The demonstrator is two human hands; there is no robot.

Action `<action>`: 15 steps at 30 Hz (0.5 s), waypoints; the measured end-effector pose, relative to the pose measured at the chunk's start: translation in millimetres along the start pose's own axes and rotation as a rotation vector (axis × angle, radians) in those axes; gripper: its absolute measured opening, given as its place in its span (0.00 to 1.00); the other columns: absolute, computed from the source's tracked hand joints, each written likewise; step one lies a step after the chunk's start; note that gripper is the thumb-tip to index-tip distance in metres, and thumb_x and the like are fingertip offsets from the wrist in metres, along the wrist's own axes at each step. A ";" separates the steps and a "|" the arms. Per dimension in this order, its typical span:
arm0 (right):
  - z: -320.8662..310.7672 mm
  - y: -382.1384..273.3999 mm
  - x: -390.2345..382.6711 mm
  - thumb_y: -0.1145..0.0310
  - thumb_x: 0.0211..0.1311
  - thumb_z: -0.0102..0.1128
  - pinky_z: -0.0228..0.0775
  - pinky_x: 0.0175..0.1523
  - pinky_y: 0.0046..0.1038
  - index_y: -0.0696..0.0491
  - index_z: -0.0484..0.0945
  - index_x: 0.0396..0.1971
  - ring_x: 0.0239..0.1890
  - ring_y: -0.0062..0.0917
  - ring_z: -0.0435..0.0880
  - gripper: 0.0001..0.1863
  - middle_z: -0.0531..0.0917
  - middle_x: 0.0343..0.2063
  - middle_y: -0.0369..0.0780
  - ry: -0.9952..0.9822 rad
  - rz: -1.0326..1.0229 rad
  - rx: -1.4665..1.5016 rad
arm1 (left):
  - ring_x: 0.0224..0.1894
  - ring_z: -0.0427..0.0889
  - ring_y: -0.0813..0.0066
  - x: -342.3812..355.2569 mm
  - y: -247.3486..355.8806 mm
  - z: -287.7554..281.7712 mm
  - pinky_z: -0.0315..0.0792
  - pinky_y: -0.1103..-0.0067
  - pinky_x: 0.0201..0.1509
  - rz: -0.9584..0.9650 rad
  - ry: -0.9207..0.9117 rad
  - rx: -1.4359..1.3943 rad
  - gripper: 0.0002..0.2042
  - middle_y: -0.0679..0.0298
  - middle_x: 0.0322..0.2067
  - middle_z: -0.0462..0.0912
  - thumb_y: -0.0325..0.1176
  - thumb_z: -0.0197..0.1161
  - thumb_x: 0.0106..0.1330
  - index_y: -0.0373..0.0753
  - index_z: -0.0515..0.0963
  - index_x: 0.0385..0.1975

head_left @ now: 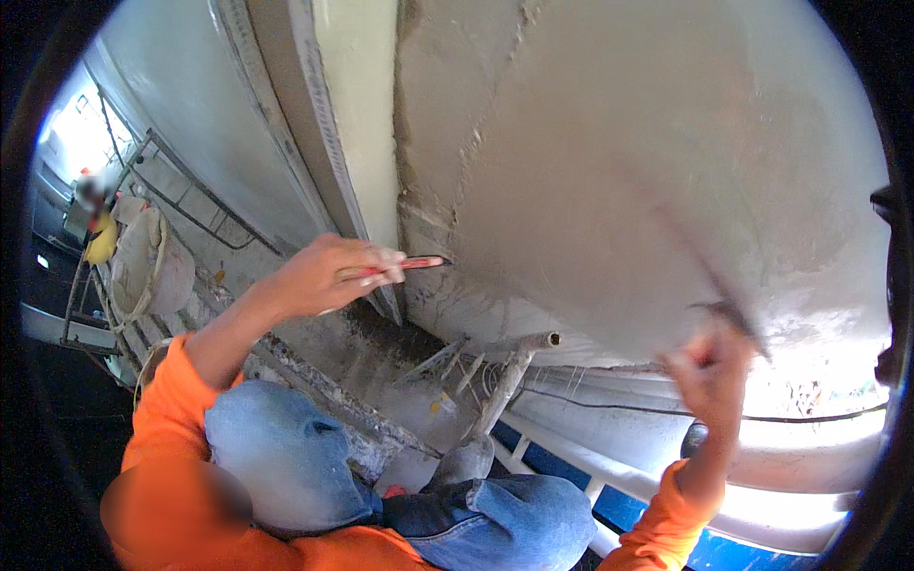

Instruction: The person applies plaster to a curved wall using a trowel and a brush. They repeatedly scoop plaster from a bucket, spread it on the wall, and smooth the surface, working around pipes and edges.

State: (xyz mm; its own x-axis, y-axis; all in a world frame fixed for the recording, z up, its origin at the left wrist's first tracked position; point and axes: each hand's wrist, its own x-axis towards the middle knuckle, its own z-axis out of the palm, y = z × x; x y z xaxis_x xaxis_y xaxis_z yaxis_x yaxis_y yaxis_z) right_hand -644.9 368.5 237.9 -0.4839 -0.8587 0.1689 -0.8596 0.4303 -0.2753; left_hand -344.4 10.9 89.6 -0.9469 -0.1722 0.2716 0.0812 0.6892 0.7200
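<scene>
Before us the broad grey-brown wall gives our hands a wide sweep upward and between them, edged on the left by a pale upright strip and below by its lower rim, near which a metal pipe juts. Our right hand, blurred, is curled on a long dark tool in front of the wall's right part, its long axis slanting to the upper left. Our left hand pinches, fingers narrow, a slim red tool near the strip, nearly level, dark tip pointing right.
</scene>
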 end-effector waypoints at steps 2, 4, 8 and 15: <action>63.7 13.8 -20.9 0.60 0.51 0.77 0.76 0.38 0.37 0.55 0.80 0.37 0.30 0.33 0.84 0.20 0.83 0.25 0.41 -0.163 0.051 -0.170 | 0.57 0.86 0.55 29.7 -25.8 33.6 0.78 0.65 0.62 -0.036 -0.141 -0.039 0.08 0.54 0.50 0.88 0.27 0.66 0.70 0.38 0.85 0.46; 121.6 32.4 -30.7 0.59 0.51 0.76 0.79 0.42 0.41 0.55 0.80 0.39 0.35 0.40 0.87 0.20 0.86 0.28 0.45 -0.200 -0.026 -0.309 | 0.57 0.86 0.54 59.1 -49.7 72.2 0.78 0.64 0.62 -0.036 -0.272 -0.077 0.08 0.56 0.50 0.88 0.28 0.65 0.70 0.39 0.84 0.46; 198.0 68.5 -39.4 0.59 0.54 0.72 0.81 0.47 0.44 0.54 0.81 0.43 0.41 0.44 0.89 0.20 0.87 0.33 0.47 -0.361 -0.082 -0.349 | 0.57 0.85 0.53 100.5 -81.0 148.3 0.78 0.62 0.60 0.046 -0.426 -0.085 0.08 0.58 0.50 0.87 0.29 0.63 0.71 0.39 0.83 0.46; 239.0 84.5 -41.6 0.60 0.55 0.72 0.81 0.48 0.44 0.54 0.81 0.42 0.42 0.45 0.88 0.19 0.87 0.37 0.50 -0.174 -0.137 -0.325 | 0.59 0.84 0.57 120.6 -64.5 159.2 0.81 0.64 0.60 0.192 -0.347 0.187 0.14 0.59 0.55 0.85 0.25 0.63 0.67 0.43 0.81 0.52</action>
State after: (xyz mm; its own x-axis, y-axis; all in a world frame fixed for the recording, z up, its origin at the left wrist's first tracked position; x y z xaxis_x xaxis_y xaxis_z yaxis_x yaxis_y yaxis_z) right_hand -658.3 374.1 -18.6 -0.3500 -0.9367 0.0123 -0.9349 0.3501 0.0578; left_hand -513.3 57.7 -25.7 -0.9711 0.1964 0.1353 0.2385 0.8067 0.5407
